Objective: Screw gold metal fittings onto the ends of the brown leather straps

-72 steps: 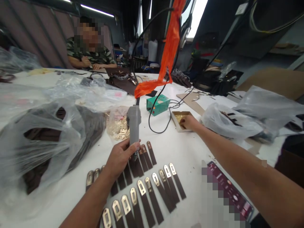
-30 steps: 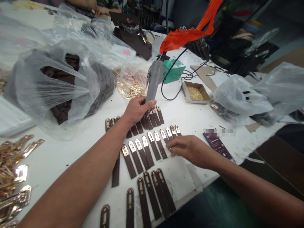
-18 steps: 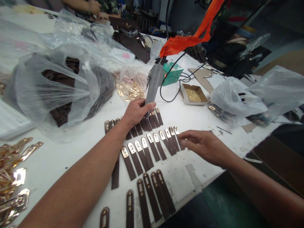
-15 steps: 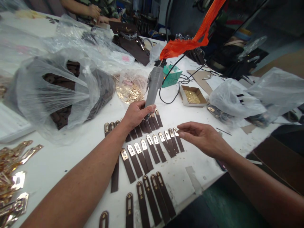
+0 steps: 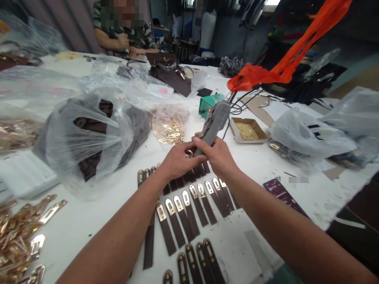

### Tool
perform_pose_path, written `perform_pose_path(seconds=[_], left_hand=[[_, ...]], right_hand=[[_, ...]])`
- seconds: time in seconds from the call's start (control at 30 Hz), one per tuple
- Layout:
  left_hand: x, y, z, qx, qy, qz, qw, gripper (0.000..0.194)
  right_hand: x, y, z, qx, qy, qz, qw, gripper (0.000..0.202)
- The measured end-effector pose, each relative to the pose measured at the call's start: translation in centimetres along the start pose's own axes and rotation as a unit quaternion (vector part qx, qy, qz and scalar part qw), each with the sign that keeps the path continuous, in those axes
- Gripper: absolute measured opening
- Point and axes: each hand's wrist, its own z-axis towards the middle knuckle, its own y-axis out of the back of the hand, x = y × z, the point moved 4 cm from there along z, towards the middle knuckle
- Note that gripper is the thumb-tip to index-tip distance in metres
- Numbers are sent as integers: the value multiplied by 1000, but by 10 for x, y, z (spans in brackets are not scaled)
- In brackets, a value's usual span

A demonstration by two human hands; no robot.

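Observation:
A grey electric screwdriver (image 5: 215,122) hangs tilted from an orange band (image 5: 251,77) above the white table. My right hand (image 5: 217,156) is wrapped round its lower body. At the tool's lower end, my left hand (image 5: 180,159) has its thumb and fingers pressed round it; the tip is hidden. Beneath and in front of my hands lie rows of dark brown straps (image 5: 168,232) with gold metal plates (image 5: 160,212) at their ends. Nearer the front edge are several more straps with dark-rimmed ends (image 5: 192,256).
A plastic bag of dark pieces (image 5: 97,146) and loose gold plates (image 5: 23,225) lie left. Behind are a bag of gold parts (image 5: 171,122) and a green box (image 5: 207,104). Right are a carton of small gold pieces (image 5: 248,130) and a phone (image 5: 284,193). A person (image 5: 124,41) sits opposite.
My right hand has moved left from the straps onto the screwdriver, which now leans further right. The view has tilted up, showing more of the person opposite and the phone.

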Motion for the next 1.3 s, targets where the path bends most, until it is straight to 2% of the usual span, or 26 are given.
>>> perform_pose_path(seconds=[0.07,0.17,0.23,0.33,0.4,0.47,0.63,0.73,1.0,1.3], left_hand=[[1,2,0,22,-9,5,1000,45],[6,7,0,13,-22,47,999,42],[10,7,0,0,-43,80,996,39],[15,1,2,-7,-102,143,984,38],[18,-6,2,9,-144,186,972,35],[23,-12,2,36,-171,225,958,36],[34,-21,1,85,-166,294,937,41],[35,-22,1,97,-149,317,931,39],[34,-24,0,101,-123,330,930,41],[36,-24,0,99,-121,325,933,40]], right_hand=[[8,20,-9,-64,26,-6,998,49],[21,47,-32,-143,69,2,987,44],[24,54,-48,-126,65,42,989,44],[21,48,-70,-31,8,119,992,45],[17,42,-82,15,-21,154,988,43],[12,41,-90,31,-30,153,987,40],[-8,50,-99,39,-58,54,996,35],[-14,51,-101,41,-70,30,996,34],[-11,38,-99,-17,-51,137,989,39],[-10,37,-100,-32,-41,164,985,39]])
